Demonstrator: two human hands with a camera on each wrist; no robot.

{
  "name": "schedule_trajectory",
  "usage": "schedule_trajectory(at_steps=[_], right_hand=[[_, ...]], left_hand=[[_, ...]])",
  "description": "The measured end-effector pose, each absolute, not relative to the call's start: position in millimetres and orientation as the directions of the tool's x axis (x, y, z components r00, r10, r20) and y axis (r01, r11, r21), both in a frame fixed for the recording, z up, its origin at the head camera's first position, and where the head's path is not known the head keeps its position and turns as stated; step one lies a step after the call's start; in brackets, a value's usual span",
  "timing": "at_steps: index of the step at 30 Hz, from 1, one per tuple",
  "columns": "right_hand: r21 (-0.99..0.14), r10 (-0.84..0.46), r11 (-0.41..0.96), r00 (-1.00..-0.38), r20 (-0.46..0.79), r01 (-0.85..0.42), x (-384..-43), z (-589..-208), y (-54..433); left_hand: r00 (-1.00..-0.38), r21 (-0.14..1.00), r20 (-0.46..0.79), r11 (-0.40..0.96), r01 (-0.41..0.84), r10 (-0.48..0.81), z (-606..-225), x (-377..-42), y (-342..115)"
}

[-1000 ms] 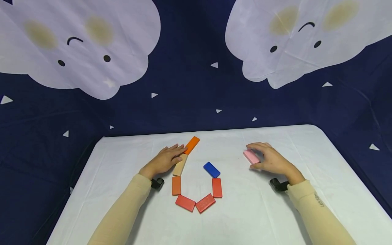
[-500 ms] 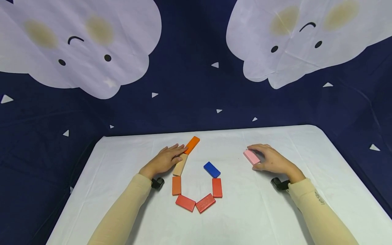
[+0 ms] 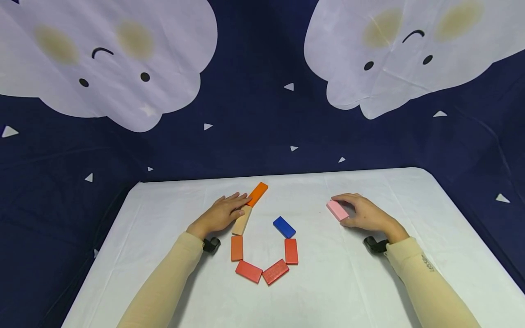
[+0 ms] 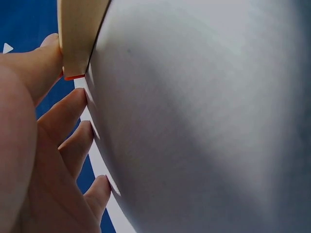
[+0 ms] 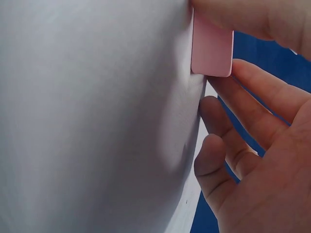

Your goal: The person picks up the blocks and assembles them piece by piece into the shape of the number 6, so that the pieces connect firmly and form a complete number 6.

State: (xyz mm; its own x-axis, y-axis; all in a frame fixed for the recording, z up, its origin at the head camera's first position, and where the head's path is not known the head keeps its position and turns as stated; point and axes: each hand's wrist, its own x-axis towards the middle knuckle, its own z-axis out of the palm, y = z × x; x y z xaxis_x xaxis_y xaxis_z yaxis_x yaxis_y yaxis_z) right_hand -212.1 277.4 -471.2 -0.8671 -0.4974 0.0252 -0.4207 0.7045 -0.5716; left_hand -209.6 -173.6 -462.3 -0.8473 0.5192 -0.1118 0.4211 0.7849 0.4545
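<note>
In the head view my left hand (image 3: 219,216) lies with fairly straight fingers beside a beige wooden block (image 3: 242,221) and an orange block (image 3: 257,194). Its thumb touches the beige block and its index fingertip reaches the orange one. On the right side, my right hand (image 3: 367,216) pinches a pink block (image 3: 337,211) by its two ends, thumb near and fingers far. The right wrist view shows this pink block (image 5: 212,48) standing on the white surface, its upper part hidden behind the thumb. The left wrist view has the beige block (image 4: 80,36) against the thumb.
A blue block (image 3: 284,227), a red block (image 3: 291,251), two more red blocks along the bottom and a brown-orange block (image 3: 236,248) make an open loop with the beige and orange blocks. They lie on a white-covered table (image 3: 320,296). Behind it hangs a dark blue cloth (image 3: 254,150).
My right hand has shifted slightly, its thumb sliding along to the near end of the pink block. The left hand and the other blocks stay where they were.
</note>
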Motion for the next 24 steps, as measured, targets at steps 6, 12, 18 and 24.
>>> schedule_trajectory(at_steps=[6, 12, 18, 24], right_hand=[[-0.56, -0.486, 0.718, -0.874, 0.02, -0.413, -213.3, -471.2, 277.4], [-0.556, -0.474, 0.726, -0.88, 0.022, -0.405, -215.7, -473.1, 278.0], [-0.569, -0.436, 0.73, -0.899, 0.038, -0.378, -215.4, -472.7, 278.4], [-0.575, -0.417, 0.732, -0.908, 0.046, -0.366, -212.2, -467.0, 273.1]], left_hand=[[-0.846, 0.448, -0.107, 0.785, 0.428, 0.522, -463.1, -210.0, -173.8], [-0.845, 0.45, -0.108, 0.784, 0.428, 0.523, -463.5, -209.4, -174.4], [-0.846, 0.453, -0.107, 0.783, 0.426, 0.522, -463.8, -209.5, -174.3], [-0.85, 0.454, -0.116, 0.789, 0.414, 0.513, -462.3, -208.9, -173.7]])
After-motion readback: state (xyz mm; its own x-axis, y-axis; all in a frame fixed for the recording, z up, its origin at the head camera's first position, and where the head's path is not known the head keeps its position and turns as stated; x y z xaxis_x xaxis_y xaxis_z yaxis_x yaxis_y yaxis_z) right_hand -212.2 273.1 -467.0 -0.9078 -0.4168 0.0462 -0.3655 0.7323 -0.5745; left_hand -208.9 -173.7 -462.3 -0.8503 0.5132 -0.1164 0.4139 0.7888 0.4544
